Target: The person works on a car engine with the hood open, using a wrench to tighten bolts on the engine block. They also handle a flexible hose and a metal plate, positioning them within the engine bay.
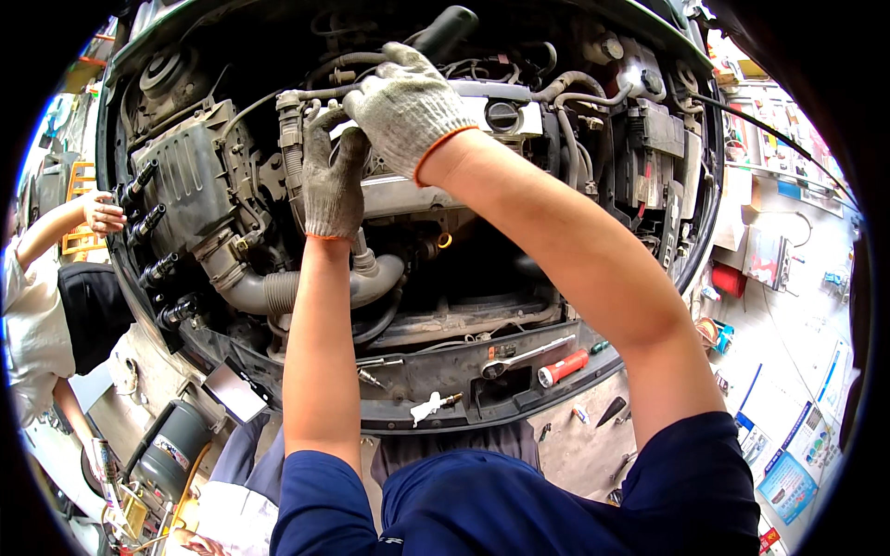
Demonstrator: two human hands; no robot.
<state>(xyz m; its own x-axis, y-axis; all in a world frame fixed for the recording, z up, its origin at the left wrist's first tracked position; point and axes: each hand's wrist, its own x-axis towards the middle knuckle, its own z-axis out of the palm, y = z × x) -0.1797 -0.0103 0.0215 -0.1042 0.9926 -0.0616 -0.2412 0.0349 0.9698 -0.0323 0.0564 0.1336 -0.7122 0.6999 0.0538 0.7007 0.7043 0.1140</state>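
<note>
Both my hands, in grey knit gloves with orange cuffs, are over the engine point(501, 91) in the open engine bay. My right hand point(408, 111) crosses above my left, back of the glove up, its fingers closed. A thick black cylindrical handle point(447, 33) sticks out beyond its fingers; the rest is hidden. My left hand point(335, 176) sits just below and left, fingers curled upward beside the ribbed hose point(291, 139). What lies inside its grip is covered by my right hand.
On the front crossmember lie a ratchet point(524, 358), a red flashlight point(563, 369), a small white-bodied part point(432, 408) and a spark plug-like piece point(371, 378). Several black ignition coils point(146, 225) line the left edge. A co-worker's hand point(104, 213) touches that side. A flat tablet-like panel point(235, 393) rests nearby.
</note>
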